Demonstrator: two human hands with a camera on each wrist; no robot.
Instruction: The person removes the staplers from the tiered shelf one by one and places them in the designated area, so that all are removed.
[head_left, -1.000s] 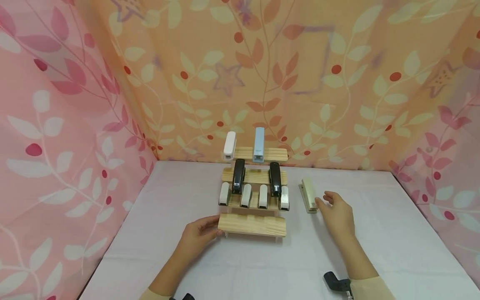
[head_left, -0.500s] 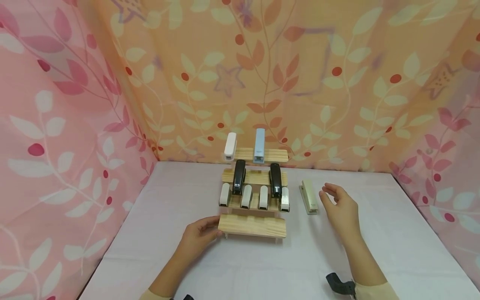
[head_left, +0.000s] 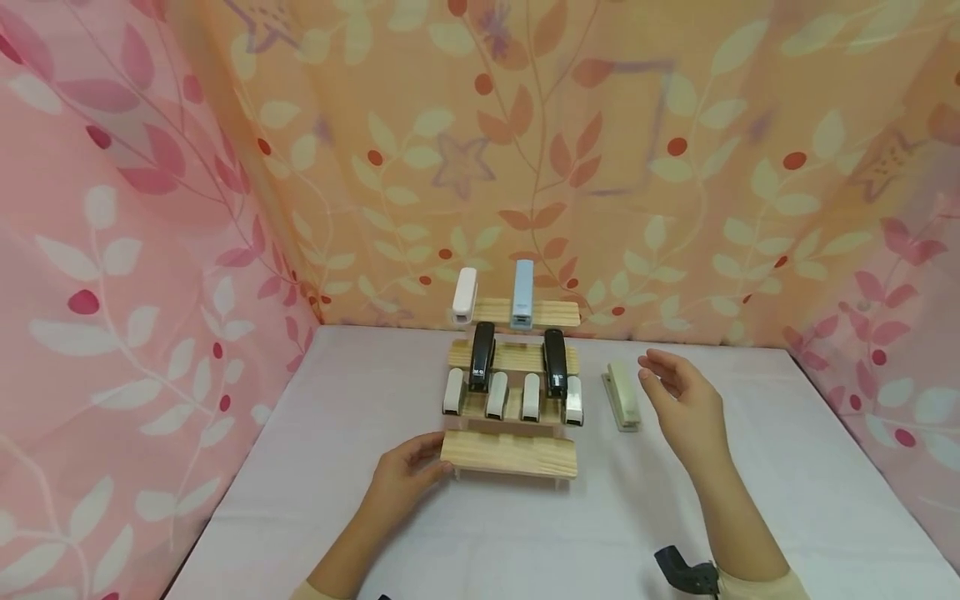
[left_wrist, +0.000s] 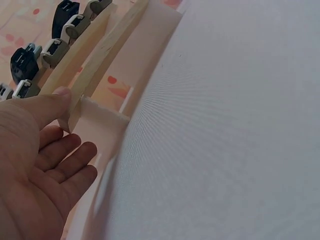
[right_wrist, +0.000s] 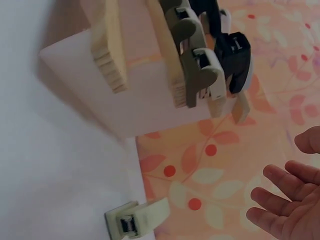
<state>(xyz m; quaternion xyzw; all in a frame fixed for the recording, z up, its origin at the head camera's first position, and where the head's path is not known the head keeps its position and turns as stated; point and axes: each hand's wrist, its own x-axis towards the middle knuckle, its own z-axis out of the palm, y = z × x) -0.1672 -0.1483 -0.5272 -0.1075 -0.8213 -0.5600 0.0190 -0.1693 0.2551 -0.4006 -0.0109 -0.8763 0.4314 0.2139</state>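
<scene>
A tiered wooden rack (head_left: pixel 510 454) with several staplers stands mid-table. My left hand (head_left: pixel 405 479) pinches the left end of its lowest board; in the left wrist view the thumb (left_wrist: pixel 55 100) lies on top and the forefinger is under it, the other fingers loosely bent. A pale green stapler (head_left: pixel 622 396) lies on the table to the rack's right. Beside that stapler, apart from it, my right hand (head_left: pixel 686 408) hovers with relaxed fingers and holds nothing. The right wrist view shows the green stapler (right_wrist: pixel 142 219) below the rack and the right fingers (right_wrist: pixel 282 182) spread.
On the top board sit a white stapler (head_left: pixel 465 296) and a light blue stapler (head_left: pixel 522 293). Two black staplers (head_left: pixel 482 357) stand on the board below, and several small white-grey staplers (head_left: pixel 531 396) on the one under that. Patterned curtains (head_left: pixel 420 183) border the white-covered table (head_left: pixel 360 375).
The right hand has drawn away from the green stapler, up and to the right. The left hand stays at the rack's lowest board.
</scene>
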